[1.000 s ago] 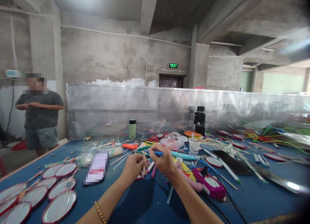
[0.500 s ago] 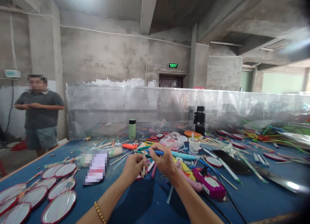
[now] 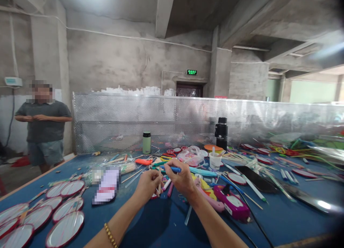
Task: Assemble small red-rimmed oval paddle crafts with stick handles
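Note:
My left hand (image 3: 149,185) is closed, thumb and fingers pinching a flat wooden stick (image 3: 159,188) held roughly upright. Close beside it, my right hand (image 3: 182,177) is wrapped round a blue pen-shaped tool (image 3: 175,169), its front end pointing left toward the stick. Too little of the tool shows to tell its exact kind. Below the fingers lie a white-and-pink marker (image 3: 166,184) and a dark pink one (image 3: 171,190). Some of the small pieces under my hands are hidden.
Several red-rimmed white discs on sticks (image 3: 65,229) lie at the left. A purple device (image 3: 233,205) with a cord and a phone (image 3: 256,178) are on the right. Behind stand a green bottle (image 3: 146,143), a black flask (image 3: 221,133) and a white cup (image 3: 215,161). A person (image 3: 44,122) stands far left.
My hands keep nearly the same pose, with the stick and the blue tool still in them. The right hand has shifted very slightly.

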`<state>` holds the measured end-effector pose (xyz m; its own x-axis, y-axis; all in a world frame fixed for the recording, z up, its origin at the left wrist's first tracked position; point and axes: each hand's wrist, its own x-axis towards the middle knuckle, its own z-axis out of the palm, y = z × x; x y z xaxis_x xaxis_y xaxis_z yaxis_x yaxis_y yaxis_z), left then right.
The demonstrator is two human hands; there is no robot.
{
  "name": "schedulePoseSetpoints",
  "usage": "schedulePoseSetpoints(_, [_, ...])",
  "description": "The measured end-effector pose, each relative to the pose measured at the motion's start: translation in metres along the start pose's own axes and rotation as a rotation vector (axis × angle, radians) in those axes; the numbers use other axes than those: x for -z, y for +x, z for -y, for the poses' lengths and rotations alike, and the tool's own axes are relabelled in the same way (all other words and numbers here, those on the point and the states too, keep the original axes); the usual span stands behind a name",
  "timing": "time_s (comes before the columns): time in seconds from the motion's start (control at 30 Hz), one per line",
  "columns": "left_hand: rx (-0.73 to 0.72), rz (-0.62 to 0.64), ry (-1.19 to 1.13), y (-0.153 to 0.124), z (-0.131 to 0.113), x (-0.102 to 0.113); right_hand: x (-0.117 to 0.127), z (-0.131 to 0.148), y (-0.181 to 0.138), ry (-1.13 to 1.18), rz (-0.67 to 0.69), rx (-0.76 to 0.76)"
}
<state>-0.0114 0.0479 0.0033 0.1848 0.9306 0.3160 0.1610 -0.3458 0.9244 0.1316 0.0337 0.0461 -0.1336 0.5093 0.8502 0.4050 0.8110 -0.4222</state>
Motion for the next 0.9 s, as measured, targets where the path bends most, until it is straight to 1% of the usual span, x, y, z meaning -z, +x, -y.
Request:
schedulePoseSetpoints(0.33, [-0.004, -0.001, 0.011, 0.0007, 0.0024, 0.0015, 0.0010, -0.0020, 0.0001, -0.017, -0.007, -0.012])
schedulePoseSetpoints(0.67, [-0.018, 0.007, 0.000, 0.0013, 0.0038, 0.0023, 0.0009, -0.0035, 0.0009, -0.026, -0.042, -0.002])
schedulePoseSetpoints(0.9, [-0.039, 0.009, 0.001, 0.0007, 0.0037, 0.0026, 0.0025, -0.0009, 0.0012, -0.035, -0.025, -0.022])
